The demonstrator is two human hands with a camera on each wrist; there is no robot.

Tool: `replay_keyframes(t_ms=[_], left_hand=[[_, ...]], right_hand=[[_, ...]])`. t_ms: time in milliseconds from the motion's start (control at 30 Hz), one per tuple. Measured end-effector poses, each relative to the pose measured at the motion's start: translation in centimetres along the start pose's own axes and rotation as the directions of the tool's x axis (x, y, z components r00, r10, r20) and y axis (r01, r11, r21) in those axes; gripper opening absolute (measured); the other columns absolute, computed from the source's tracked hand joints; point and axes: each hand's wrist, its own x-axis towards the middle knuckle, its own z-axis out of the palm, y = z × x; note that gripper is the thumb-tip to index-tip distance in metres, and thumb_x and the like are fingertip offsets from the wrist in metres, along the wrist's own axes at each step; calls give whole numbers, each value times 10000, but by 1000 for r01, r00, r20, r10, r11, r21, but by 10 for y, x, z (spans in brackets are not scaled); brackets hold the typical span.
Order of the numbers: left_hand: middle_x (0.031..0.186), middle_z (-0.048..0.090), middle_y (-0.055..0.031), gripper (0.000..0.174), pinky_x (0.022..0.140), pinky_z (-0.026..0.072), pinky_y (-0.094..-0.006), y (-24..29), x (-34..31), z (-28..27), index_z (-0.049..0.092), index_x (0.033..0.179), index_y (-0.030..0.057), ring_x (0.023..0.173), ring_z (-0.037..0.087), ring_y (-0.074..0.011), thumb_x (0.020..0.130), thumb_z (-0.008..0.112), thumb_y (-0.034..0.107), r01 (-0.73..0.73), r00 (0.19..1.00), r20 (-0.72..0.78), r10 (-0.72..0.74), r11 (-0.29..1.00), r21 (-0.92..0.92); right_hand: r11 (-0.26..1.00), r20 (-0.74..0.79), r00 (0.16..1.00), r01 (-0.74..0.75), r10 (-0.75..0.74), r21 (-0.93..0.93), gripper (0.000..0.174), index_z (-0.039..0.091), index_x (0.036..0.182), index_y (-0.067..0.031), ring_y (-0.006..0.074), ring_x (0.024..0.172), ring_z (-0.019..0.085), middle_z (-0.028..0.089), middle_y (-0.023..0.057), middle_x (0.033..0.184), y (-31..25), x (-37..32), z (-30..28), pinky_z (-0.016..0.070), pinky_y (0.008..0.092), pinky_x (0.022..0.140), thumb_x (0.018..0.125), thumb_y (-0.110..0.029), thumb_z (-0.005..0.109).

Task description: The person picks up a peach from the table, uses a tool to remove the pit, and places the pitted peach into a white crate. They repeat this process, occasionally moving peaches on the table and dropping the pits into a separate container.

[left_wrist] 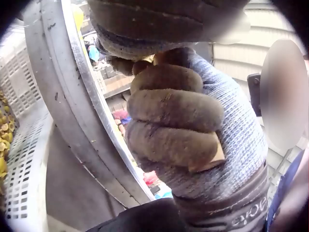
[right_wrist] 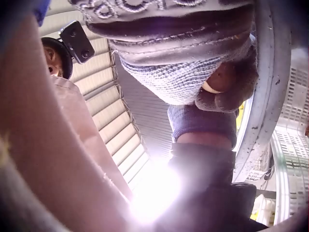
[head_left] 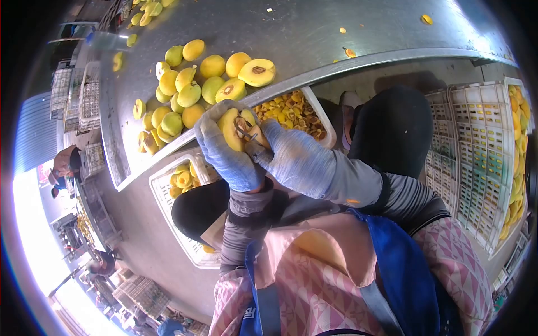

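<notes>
A person in a pink patterned top (head_left: 314, 285) and blue apron (head_left: 398, 274) works over the near edge of a metal tabletop (head_left: 314, 33), both gloved hands raised beside it. The left hand (head_left: 224, 159) holds a halved yellow fruit (head_left: 230, 131) just off the tabletop's near edge, fingers curled round it and the brown centre of the cut face showing. The right hand (head_left: 297, 162) grips a wooden-handled tool (left_wrist: 215, 157), fingers wrapped round the handle, its bent metal end at the cut face. Below the tabletop's near edge, a scrap crate (head_left: 320, 111) carries orange-brown pieces and a second white crate (head_left: 161, 190) carries yellow ones; larger crates (head_left: 471, 151), one showing yellow fruit, stand off the tabletop's near side, beyond a dark-clad leg (head_left: 392, 134). On the tabletop, close to that same edge, lies a pile of whole and cut fruit (head_left: 190, 94), with a few small scraps (head_left: 350, 53) scattered well apart from it. Well away from the tabletop, another person (head_left: 66, 159) appears near more crates (head_left: 94, 159)
</notes>
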Motion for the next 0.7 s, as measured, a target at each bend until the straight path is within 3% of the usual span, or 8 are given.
replay_keyframes(t_ms=[67,100,133,167,300,367,567,700], left_hand=[[1054,597,-139,251,869,512,-332,5,3,-5,508,1157,0,964,597,-221,963,528,158,238,963,148,-224,968,-84],[1054,597,-139,251,869,512,-332,11,5,-4,508,1157,0,964,597,-221,963,528,158,238,963,148,-224,968,-84],[1006,597,-139,271,832,517,-337,19,8,-1,532,1102,-4,918,601,-226,989,477,236,458,886,139,-442,787,-413],[958,597,-138,350,795,521,-343,24,11,2,557,1046,-8,871,606,-232,1014,426,315,568,756,209,-621,462,-681],[942,619,-139,363,773,523,-342,24,20,-6,561,1046,-7,857,610,-236,1007,447,335,629,729,279,-625,449,-635],[947,636,-143,395,775,524,-340,23,22,-11,576,1027,-15,845,615,-235,1006,453,359,711,606,356,-711,284,-643],[939,653,-154,476,811,520,-353,13,27,-23,604,985,-25,879,626,-236,1012,426,415,806,574,486,-659,351,-476],[977,656,-157,521,863,507,-354,22,34,-20,606,1017,-29,913,628,-237,1011,411,454,825,561,493,-665,401,-397]], right_hand=[[999,2,1000,14,-14,-31,322,544,1040,22,378,624,653,626,218,705,1,-1,0,528,417,538,895,-246,649],[998,-3,999,39,-40,-52,299,533,1033,4,367,600,644,622,190,679,1,-3,-1,520,421,523,917,-258,620],[995,-9,998,64,-65,-73,279,521,1025,-15,356,575,635,619,163,653,1,-4,-2,513,424,508,940,-271,592],[995,-10,998,64,-64,-74,279,521,1025,-15,356,575,635,619,163,653,3,-4,-2,513,424,508,940,-271,592],[998,33,998,48,-47,-46,309,530,1013,-14,388,616,638,618,199,686,8,-4,0,514,439,533,907,-284,638],[999,44,999,32,-32,-4,338,542,1019,-4,419,646,637,617,230,715,10,-3,-2,515,450,556,887,-288,668],[997,141,988,72,-67,-28,353,527,1061,-2,368,652,653,632,199,708,12,-1,-5,531,417,577,925,-317,612],[977,170,985,-61,26,204,353,553,1104,24,370,773,665,650,218,809,8,3,-6,533,388,673,946,-288,598]])
